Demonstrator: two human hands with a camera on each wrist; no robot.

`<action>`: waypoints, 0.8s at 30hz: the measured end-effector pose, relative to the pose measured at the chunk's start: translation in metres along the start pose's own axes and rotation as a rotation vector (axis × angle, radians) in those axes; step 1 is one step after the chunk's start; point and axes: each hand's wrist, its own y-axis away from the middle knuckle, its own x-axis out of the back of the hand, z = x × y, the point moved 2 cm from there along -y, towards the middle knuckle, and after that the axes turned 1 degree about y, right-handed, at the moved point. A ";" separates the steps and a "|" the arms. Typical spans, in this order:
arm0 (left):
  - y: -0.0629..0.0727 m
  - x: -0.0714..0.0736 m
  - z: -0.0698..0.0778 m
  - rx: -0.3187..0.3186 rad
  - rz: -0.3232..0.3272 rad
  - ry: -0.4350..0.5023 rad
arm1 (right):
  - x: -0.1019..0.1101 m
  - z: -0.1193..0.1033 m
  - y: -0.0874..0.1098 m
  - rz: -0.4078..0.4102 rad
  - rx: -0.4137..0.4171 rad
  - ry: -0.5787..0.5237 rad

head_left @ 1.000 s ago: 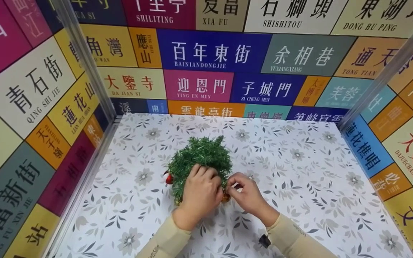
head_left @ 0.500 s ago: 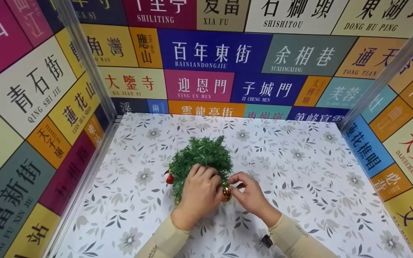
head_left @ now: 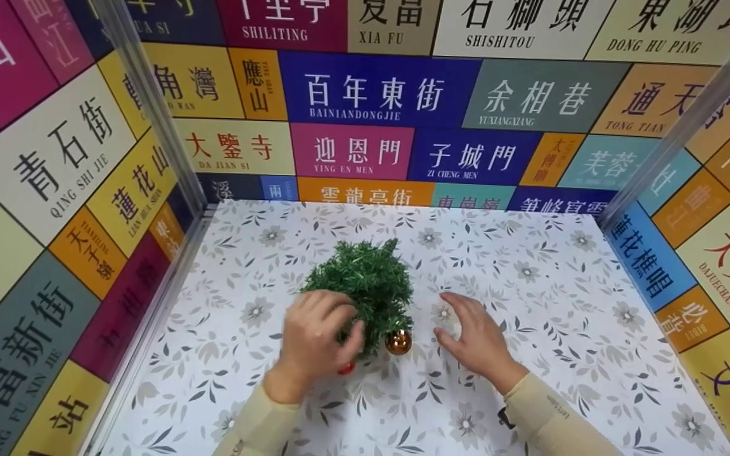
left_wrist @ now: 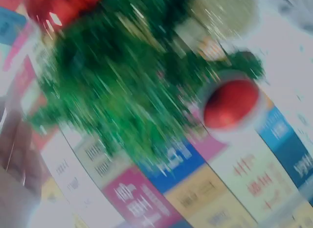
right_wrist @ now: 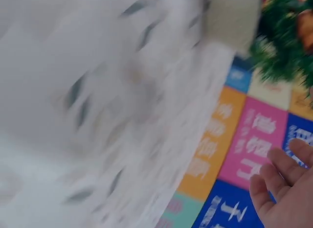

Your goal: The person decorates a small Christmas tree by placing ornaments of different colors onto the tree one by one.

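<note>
A small green artificial Christmas tree [head_left: 368, 275] stands mid-table. From its lower right side hangs a shiny gold bauble [head_left: 398, 342]. My left hand [head_left: 317, 332] hovers at the tree's front left, fingers loosely bent and holding nothing, hiding part of the branches. Below it peeks a red bauble [head_left: 346, 368]. The blurred left wrist view has a red bauble [left_wrist: 63, 8] at the top left and a red-and-white ornament [left_wrist: 230, 104] among the branches. To the right of the tree, apart from it, my right hand [head_left: 476, 335] has spread, relaxed fingers; the right wrist view finds its palm [right_wrist: 288, 198] bare.
White cloth with grey flowers covers the table [head_left: 530, 380]. Upright panels of colourful Chinese place-name signs [head_left: 377, 88] enclose the back and both sides, with clear corner posts [head_left: 156, 114] between them. A dark band [head_left: 505, 417] shows at the right sleeve.
Both hands have come off the gold bauble's spot: the left moved leftward across the tree, the right drew back to the right and spread its fingers. The gold bauble now hangs uncovered.
</note>
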 end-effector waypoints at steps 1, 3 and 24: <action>0.001 0.006 -0.008 0.014 0.038 -0.017 | 0.000 0.008 0.001 -0.004 0.000 0.036; 0.005 0.018 -0.026 0.062 0.081 -0.067 | 0.000 0.023 0.004 -0.022 -0.018 0.101; 0.135 0.034 -0.171 0.704 -0.445 -0.385 | 0.001 0.104 0.013 -0.159 -0.238 0.340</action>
